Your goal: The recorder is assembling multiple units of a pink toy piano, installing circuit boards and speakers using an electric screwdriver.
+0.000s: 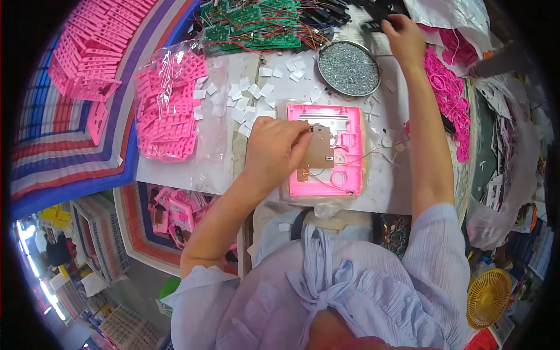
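A pink plastic housing [300, 188] lies open on the table in front of me, with a brown circuit board [319, 153] and thin wires inside it. My left hand [273, 149] is closed in a pinch over the board's upper left corner. A small dark piece shows at its fingertips; whether they grip that piece or the board is hard to tell. Stretched out to the far right, my right hand [406, 44] has its fingers closed on a black plastic part [373, 25], beside other black parts [382, 8]. The fingertips there are partly hidden.
Beyond the housing stands a round tray [320, 77] of small metal screws. White square pads [251, 111] lie scattered to its left, near a clear bag of pink parts [166, 111]. Green circuit boards [256, 26] with wires are piled at the back; pink rings [446, 93] lie at right.
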{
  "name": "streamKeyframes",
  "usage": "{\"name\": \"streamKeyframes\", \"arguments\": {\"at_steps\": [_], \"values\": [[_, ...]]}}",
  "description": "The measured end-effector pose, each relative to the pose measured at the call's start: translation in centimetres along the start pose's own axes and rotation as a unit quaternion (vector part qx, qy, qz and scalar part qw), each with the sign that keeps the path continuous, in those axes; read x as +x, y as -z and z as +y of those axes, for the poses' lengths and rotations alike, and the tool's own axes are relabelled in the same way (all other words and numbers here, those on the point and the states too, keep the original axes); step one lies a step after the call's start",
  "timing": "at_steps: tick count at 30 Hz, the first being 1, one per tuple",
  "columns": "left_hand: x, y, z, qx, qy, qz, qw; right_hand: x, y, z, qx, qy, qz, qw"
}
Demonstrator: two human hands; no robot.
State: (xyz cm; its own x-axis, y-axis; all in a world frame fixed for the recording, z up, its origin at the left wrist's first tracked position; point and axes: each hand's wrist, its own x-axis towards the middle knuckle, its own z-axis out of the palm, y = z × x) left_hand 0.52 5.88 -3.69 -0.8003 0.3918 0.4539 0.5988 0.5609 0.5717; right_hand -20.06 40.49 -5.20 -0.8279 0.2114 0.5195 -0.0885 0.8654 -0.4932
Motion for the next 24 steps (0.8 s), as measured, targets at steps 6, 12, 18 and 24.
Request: {"name": "streamKeyframes", "arguments": {"at_steps": [6, 12, 18, 24], "values": [[-0.5, 0.3, -0.6, -0.047, 0.029, 0.013, 0.998, -10.3, 15.0, -13.1, 0.047, 0.177, -0.210, 0.961], [-0.1, 0.1, -1.4, -0.117, 0.082, 0.020, 0.990, -15.4, 11.6, -17.4, 0.116, 0.296, -0.403, 0.858], [0.2, 0.7, -1.6, -0.060, 0.004, -0.031, 0.998, -17.2, 10.6, -15.2, 0.171, 0.259, -0.285, 0.907], [1.2, 0.5, -1.3, 0.011, -0.055, -0.023, 0.998, -18.0, 9.7, -14.5, 0.148, 0.281, -0.299, 0.900]]}}
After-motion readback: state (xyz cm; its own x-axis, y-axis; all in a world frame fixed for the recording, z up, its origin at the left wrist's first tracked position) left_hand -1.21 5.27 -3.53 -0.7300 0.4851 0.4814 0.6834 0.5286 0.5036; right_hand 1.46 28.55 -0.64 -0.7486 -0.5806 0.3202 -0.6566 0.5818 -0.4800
